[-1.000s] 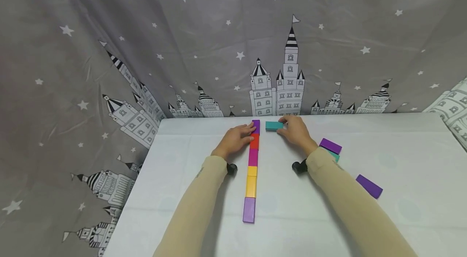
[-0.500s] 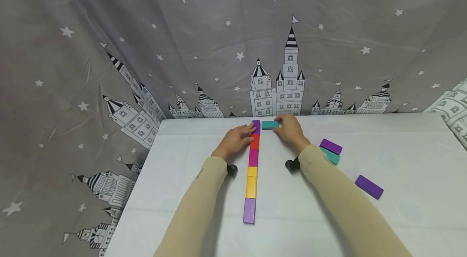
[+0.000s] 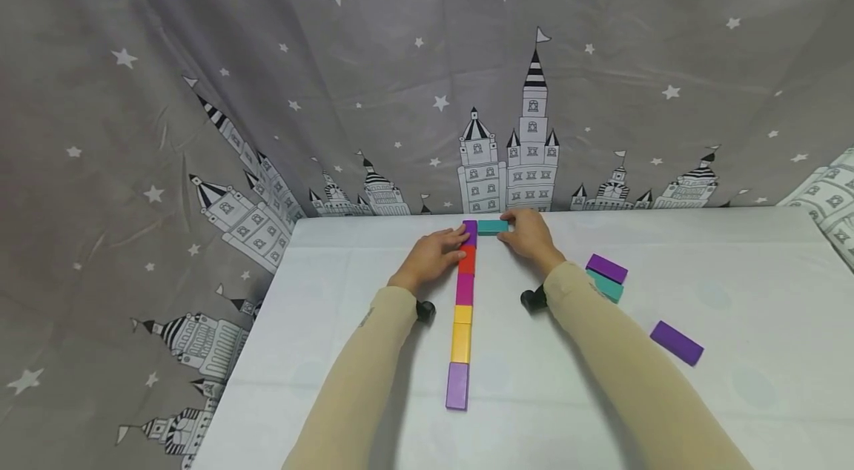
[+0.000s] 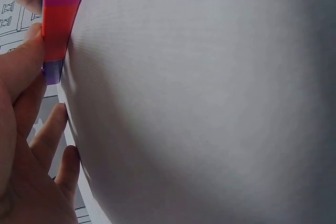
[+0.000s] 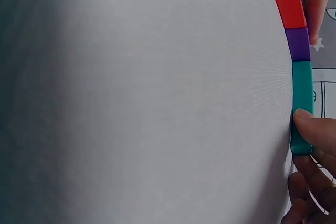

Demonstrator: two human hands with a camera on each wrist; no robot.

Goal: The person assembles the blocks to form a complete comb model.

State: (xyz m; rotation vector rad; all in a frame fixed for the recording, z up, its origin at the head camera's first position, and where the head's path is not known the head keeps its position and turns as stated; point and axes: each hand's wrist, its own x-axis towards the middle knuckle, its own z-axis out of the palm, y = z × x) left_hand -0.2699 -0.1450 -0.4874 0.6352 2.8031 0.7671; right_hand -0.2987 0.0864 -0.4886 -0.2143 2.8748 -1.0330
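Observation:
A row of coloured blocks runs down the table in the head view: a purple block (image 3: 472, 236) at the far end, then a red block (image 3: 467, 261), a magenta block (image 3: 465, 290), yellow pieces (image 3: 461, 342) and a light purple block (image 3: 457, 386). My left hand (image 3: 425, 260) rests its fingers against the purple and red blocks from the left. Crosswise at the row's far end lies a teal block (image 3: 491, 227), its left end touching the purple one. My right hand (image 3: 530, 234) pinches the teal block's right end; in the right wrist view the thumb (image 5: 313, 126) presses its side.
Right of my right forearm, another purple block (image 3: 606, 268) lies against a second teal block (image 3: 606, 285). A single dark purple block (image 3: 677, 342) lies nearer the right. Behind the white table (image 3: 707, 255) hangs a grey curtain (image 3: 394, 32) printed with castles.
My right hand has slid the teal block left until it meets the purple block at the row's far end. The left hand has stayed in place.

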